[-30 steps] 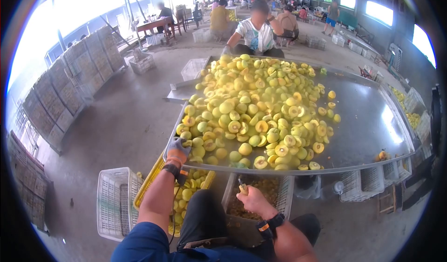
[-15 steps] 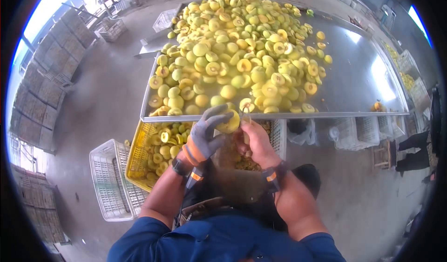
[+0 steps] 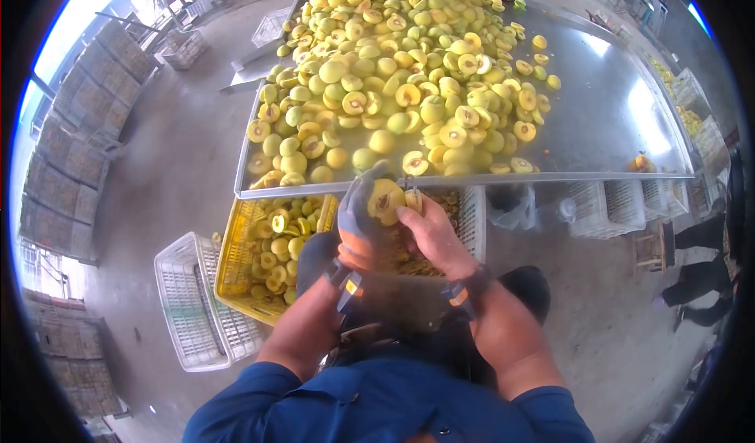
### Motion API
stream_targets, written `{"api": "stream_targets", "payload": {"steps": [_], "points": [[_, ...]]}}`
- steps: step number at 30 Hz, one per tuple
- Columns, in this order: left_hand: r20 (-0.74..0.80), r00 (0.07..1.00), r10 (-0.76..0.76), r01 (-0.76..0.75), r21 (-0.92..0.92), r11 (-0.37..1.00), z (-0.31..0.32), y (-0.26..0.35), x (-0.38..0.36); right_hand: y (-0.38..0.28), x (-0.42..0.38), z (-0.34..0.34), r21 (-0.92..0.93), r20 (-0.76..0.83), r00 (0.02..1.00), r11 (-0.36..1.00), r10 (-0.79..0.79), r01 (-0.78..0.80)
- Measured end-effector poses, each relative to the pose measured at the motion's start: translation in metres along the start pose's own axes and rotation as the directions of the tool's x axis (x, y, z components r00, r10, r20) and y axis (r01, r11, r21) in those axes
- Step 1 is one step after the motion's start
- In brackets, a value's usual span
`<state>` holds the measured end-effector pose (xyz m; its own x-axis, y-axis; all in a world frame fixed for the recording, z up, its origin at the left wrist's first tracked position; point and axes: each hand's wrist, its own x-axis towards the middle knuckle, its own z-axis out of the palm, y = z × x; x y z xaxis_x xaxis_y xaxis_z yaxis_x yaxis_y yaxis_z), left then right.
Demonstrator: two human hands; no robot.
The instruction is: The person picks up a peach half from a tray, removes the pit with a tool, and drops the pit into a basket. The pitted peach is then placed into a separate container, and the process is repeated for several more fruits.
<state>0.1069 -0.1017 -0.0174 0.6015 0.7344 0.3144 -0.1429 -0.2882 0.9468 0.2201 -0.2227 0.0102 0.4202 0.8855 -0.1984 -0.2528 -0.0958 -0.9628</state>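
My left hand (image 3: 356,221), in a grey glove with an orange cuff, grips a yellow peach half (image 3: 385,201), its cut face with a brown centre turned toward my right hand. Bare, my right hand (image 3: 437,240) is closed round a small pitting tool (image 3: 413,197) with a thin metal end, held close beside the fruit. Part of the tool is hidden by the fingers. Just beyond both hands is the metal table (image 3: 586,116), bearing a large heap of whole and halved peaches (image 3: 401,73).
Below the table edge, a yellow crate (image 3: 228,266) holds peach halves. White crates (image 3: 182,309) stand to its left. Between my knees is a crate (image 3: 472,223) with fruit scraps. More white crates (image 3: 605,207) are under the table at right, and another person's legs (image 3: 700,266) show at far right.
My left hand has turned upright, bringing the peach half's cut face into view. My right hand has shifted slightly, with the tool still beside the fruit. The camera view has tilted slightly downward.
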Motion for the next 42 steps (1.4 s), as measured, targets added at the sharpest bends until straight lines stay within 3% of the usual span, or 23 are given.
{"api": "stream_targets", "payload": {"steps": [2, 5, 7, 10, 12, 14, 16, 19, 23, 25, 28, 34, 37, 38, 40, 42], "points": [[-0.027, 0.999, 0.026, -0.024, 0.088, 0.996, 0.001, 0.003, 0.000, 0.001, -0.001, -0.002, -0.261, -0.034, 0.985, 0.953, -0.170, 0.155], [-0.013, 0.987, 0.163, -0.148, 0.347, 0.926, -0.003, 0.014, 0.005, -0.006, -0.015, -0.005, -0.445, 0.000, 0.985, 0.882, -0.172, 0.154], [0.029, 0.981, 0.194, -0.188, 0.419, 0.888, -0.005, 0.008, 0.008, -0.009, -0.018, -0.001, -0.474, -0.001, 0.993, 0.875, -0.114, 0.100], [0.011, 0.966, 0.259, -0.243, 0.390, 0.888, -0.001, 0.006, 0.007, -0.004, -0.018, -0.002, -0.524, -0.001, 0.995, 0.847, -0.100, 0.085], [-0.014, 0.981, 0.194, -0.186, 0.236, 0.954, 0.001, -0.023, 0.002, 0.003, -0.016, -0.003, -0.560, 0.015, 0.993, 0.822, -0.120, 0.108], [0.011, 0.972, 0.236, -0.231, 0.262, 0.937, -0.001, -0.020, 0.002, 0.010, -0.016, -0.002, -0.589, 0.040, 0.989, 0.796, -0.142, 0.138], [0.104, 0.922, 0.374, -0.379, 0.447, 0.810, -0.006, -0.008, 0.002, 0.008, -0.016, -0.002, -0.574, 0.034, 0.988, 0.806, -0.151, 0.143], [0.003, 0.974, 0.226, -0.212, 0.363, 0.907, 0.000, -0.003, -0.001, 0.008, -0.016, -0.002, -0.581, 0.017, 0.983, 0.798, -0.184, 0.160], [-0.029, 0.963, 0.268, -0.241, 0.352, 0.904, 0.003, 0.000, 0.000, 0.014, -0.017, 0.001, -0.630, 0.013, 0.990, 0.768, -0.138, 0.115], [0.009, 0.938, 0.346, -0.309, 0.469, 0.827, -0.002, -0.011, 0.002, 0.023, -0.014, -0.001, -0.530, 0.071, 0.982, 0.828, -0.175, 0.185], [-0.011, 0.999, 0.053, -0.048, 0.288, 0.956, -0.003, -0.006, 0.003, 0.023, -0.013, 0.002, -0.519, 0.059, 0.983, 0.836, -0.174, 0.180], [-0.063, 0.997, -0.051, 0.061, 0.167, 0.984, 0.007, 0.022, 0.002, 0.032, -0.006, 0.002, -0.524, 0.081, 0.984, 0.832, -0.162, 0.180], [-0.030, 0.999, 0.012, -0.003, 0.290, 0.957, 0.004, 0.012, 0.002, 0.030, -0.008, 0.002, -0.494, 0.137, 0.973, 0.839, -0.185, 0.229], [-0.026, 1.000, -0.011, 0.017, 0.250, 0.968, 0.004, 0.009, 0.003, 0.028, -0.008, 0.002, -0.473, 0.160, 0.967, 0.844, -0.197, 0.251], [-0.012, 0.998, -0.066, 0.067, 0.172, 0.983, 0.003, 0.003, 0.001, 0.031, -0.012, 0.005, -0.577, 0.057, 0.989, 0.803, -0.140, 0.147], [-0.020, 0.993, -0.112, 0.113, 0.301, 0.947, 0.003, 0.006, -0.003, 0.028, -0.011, 0.004, -0.629, 0.022, 0.996, 0.773, -0.092, 0.085]]}}
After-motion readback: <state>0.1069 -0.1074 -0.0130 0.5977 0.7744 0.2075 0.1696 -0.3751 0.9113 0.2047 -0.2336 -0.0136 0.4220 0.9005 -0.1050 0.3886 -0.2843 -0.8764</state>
